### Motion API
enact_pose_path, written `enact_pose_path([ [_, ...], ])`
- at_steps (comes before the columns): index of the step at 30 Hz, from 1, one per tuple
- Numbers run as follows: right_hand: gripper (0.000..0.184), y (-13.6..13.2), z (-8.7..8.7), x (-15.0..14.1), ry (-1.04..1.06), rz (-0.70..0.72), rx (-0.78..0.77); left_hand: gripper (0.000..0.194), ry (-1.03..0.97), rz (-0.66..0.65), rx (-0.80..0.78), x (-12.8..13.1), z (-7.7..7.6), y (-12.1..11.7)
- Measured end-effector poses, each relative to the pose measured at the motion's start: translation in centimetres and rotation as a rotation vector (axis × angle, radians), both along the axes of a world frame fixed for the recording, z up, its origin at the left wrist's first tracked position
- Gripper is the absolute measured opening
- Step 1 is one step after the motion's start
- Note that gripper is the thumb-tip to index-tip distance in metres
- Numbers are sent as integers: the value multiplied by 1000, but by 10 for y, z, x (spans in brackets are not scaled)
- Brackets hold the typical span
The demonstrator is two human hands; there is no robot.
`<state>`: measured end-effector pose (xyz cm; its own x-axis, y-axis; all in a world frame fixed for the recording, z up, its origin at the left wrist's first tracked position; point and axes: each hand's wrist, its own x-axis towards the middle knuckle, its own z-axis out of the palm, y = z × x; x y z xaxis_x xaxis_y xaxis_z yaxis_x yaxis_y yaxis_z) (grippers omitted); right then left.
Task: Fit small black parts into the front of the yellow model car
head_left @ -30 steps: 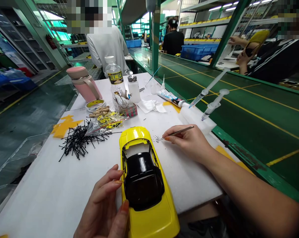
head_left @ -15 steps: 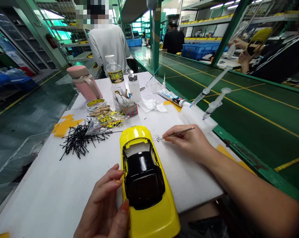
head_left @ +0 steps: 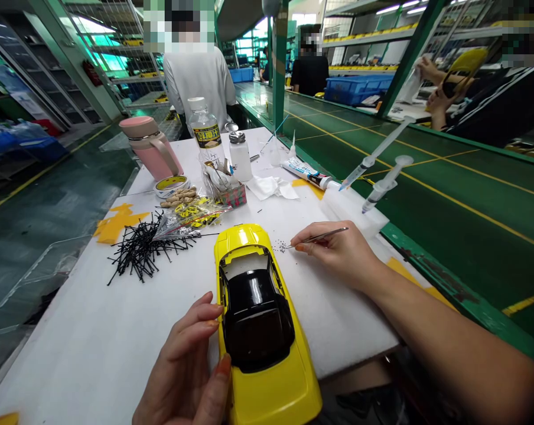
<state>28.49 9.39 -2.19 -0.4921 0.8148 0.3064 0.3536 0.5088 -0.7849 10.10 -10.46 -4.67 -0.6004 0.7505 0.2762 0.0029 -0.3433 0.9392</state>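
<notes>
The yellow model car (head_left: 260,330) lies on the white counter (head_left: 94,342) between the hands. The left hand (head_left: 185,372) cups its side, fingers loosely curled; the right hand (head_left: 338,254) pinches thin tweezers (head_left: 318,238) beside black specks (head_left: 281,246).

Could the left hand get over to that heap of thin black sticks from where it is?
Probably yes: the left hand rests against the yellow toy car, and only bare white table lies between it and the black sticks.
</notes>
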Motion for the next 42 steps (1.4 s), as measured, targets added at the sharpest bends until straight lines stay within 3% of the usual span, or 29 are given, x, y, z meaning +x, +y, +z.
enact_pose_path([
  [3,17,0,-1,0,0,3,-5,22,-12,47,-15,6,3,1],
  [20,16,-2,1,-1,22,21,9,24,-27,46,-28,6,5,0],
  [27,17,-2,2,-1,22,30,35,28,29,-102,-3,-14,-5,-2],
  [34,17,-3,4,-1,17,31,47,24,-66,38,-41,4,4,-1],
  [42,15,-2,3,1,6,28,64,22,-57,52,-60,9,8,0],
])
